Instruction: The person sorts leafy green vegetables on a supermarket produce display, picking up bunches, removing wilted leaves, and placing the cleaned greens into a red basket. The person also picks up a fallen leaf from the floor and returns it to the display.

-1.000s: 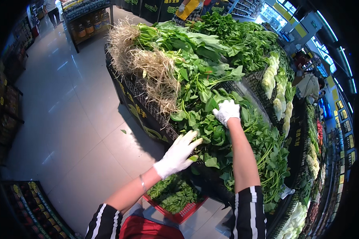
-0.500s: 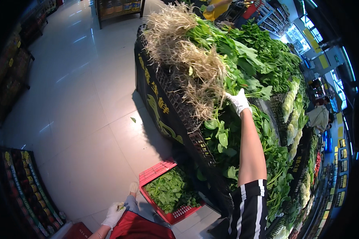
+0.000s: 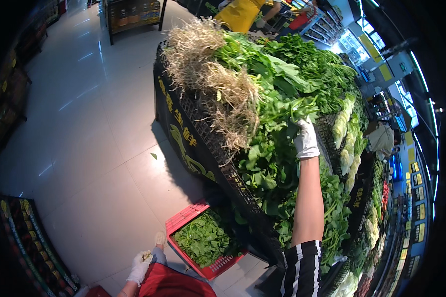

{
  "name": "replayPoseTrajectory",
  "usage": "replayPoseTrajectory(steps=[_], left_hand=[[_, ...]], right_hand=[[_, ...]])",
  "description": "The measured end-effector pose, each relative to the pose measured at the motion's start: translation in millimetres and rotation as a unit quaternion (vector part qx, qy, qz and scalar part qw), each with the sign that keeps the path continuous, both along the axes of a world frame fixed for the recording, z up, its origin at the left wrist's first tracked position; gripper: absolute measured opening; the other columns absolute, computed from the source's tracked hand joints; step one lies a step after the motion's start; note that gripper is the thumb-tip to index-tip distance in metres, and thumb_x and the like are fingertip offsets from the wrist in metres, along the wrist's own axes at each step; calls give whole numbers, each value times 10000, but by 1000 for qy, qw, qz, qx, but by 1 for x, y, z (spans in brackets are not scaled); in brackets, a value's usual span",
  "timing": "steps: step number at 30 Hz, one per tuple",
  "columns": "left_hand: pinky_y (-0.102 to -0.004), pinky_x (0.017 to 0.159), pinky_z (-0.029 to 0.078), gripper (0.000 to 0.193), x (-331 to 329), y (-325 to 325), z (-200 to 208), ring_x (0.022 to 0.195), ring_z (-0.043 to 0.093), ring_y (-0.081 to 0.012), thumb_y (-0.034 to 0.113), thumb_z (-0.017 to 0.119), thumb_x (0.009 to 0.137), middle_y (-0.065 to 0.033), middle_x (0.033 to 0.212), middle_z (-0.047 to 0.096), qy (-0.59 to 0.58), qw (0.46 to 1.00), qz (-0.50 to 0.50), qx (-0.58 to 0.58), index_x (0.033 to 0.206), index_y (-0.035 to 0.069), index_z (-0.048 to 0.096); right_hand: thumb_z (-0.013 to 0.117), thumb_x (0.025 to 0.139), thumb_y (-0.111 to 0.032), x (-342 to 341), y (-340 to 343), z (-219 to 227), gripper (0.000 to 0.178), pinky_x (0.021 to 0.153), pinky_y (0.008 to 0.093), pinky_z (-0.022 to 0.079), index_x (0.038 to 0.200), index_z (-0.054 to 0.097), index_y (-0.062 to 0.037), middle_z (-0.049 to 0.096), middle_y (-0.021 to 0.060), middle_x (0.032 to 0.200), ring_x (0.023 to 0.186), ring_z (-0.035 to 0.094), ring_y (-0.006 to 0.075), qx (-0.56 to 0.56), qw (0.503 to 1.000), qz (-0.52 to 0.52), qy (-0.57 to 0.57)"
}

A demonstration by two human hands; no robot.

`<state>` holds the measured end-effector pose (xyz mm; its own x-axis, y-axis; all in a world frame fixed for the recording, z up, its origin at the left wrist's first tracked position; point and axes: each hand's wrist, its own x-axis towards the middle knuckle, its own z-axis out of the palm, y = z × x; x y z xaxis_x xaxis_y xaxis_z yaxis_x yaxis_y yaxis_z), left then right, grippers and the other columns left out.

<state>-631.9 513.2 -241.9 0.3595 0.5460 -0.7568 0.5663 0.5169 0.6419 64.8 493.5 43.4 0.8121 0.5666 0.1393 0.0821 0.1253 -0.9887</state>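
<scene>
Right hand (image 3: 306, 138): white-gloved, reaching over the display from the near side; fingers bent and close together, tips partly lost in foliage — cannot tell whether clamped on a stem.
Leafy bunch (image 3: 305, 106): just beyond the right fingers, overlapping the fingertips in this view (touching or merely behind, cannot tell).
Look of the bunch: bright green, broad-leaved, strongly lit on top.
Broad-leaved greens (image 3: 265, 161): left of the right hand, heaped loosely; darker, with rounded, overlapping leaves.
Root ends (image 3: 223, 84): tan, dry, hairlike and tangled, massed along the left side of the display, left of the right hand.
Left hand (image 3: 139, 267): white-gloved, low beside the red apron (image 3: 176, 283), well apart from the heap; fingers curled inward — cannot tell whether holding anything.
Red crate (image 3: 186, 213): on the tile floor (image 3: 94, 173) near the left hand, just beside the display; slotted, and filled with loose green leaves (image 3: 203, 237).
Display (image 3: 235, 180): black mesh along the edge, dark printed skirt below.
Napa cabbages (image 3: 343, 126): pale, in a row right of the right hand.
Single leaf (image 3: 154, 156): small, green, flat on the floor.
</scene>
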Motion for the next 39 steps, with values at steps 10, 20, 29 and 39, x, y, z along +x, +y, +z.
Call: replayPoseTrajectory(steps=[10,20,29,39], left_hand=[[-275,925,495,253,26,18,12,979,620,-126,74,702,952,-47,1063,699,-28,999,-27,27,1192,-1,678],[-307,994,479,315,64,-6,33,1085,629,-167,101,659,975,-108,1170,695,-86,985,-141,48,1262,-29,649],[-291,961,503,344,69,-51,28,1047,636,-151,150,664,986,-100,1138,708,-93,980,-176,22,1281,-26,644],[-295,922,518,278,59,-114,-40,1001,652,-133,108,680,978,-72,1094,718,-32,967,-253,-6,1223,-19,651]], right_hand=[[549,1028,-142,-23,-146,182,297,908,430,584,1308,572,-47,672,96,1174,1023,671,250,211,931,-172,-242],[584,764,38,-74,-217,-17,553,1187,451,337,1273,667,-163,569,177,1333,1357,455,386,-497,754,-15,-430],[755,883,-201,-116,-269,60,404,986,409,510,1261,670,-85,662,183,1259,1111,651,339,-471,679,-131,-547],[617,967,-202,-453,-421,-181,406,1060,402,462,1333,571,-30,628,185,1254,1168,607,348,-412,898,147,-45]])
